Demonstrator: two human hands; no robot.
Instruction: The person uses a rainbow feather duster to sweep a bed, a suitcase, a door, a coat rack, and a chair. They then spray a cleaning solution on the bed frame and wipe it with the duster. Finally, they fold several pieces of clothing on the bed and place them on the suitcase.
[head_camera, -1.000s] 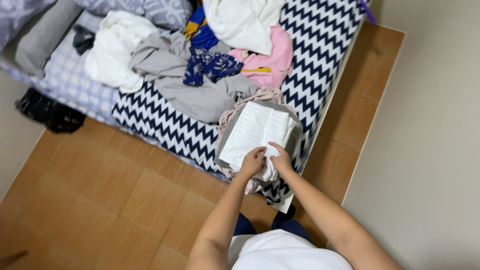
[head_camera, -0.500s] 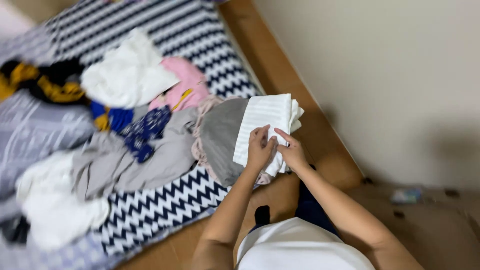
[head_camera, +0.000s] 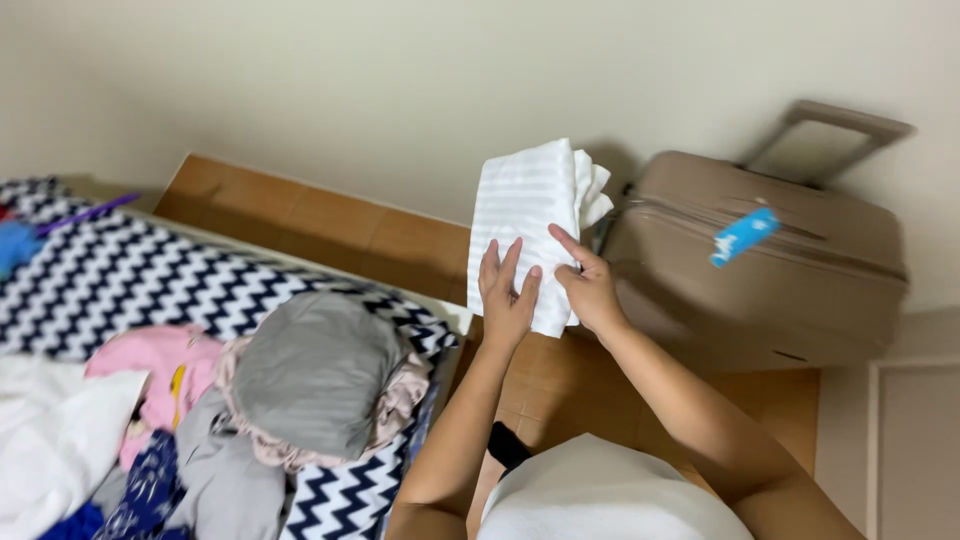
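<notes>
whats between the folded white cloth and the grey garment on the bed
In the head view, only bare brown floor tiles and the zigzag bedspread's edge lie between the folded white cloth and the grey garment.

white striped cloth (head_camera: 525, 215), tan suitcase (head_camera: 760, 270) w/ blue tag (head_camera: 745, 235), navy-white zigzag mattress (head_camera: 130, 280)

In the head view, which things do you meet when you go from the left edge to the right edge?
White garment → pink garment → grey folded garment → left hand → right hand → beige suitcase. Both hands hold a white striped folded cloth, which overlaps them, so it is left out.
</notes>
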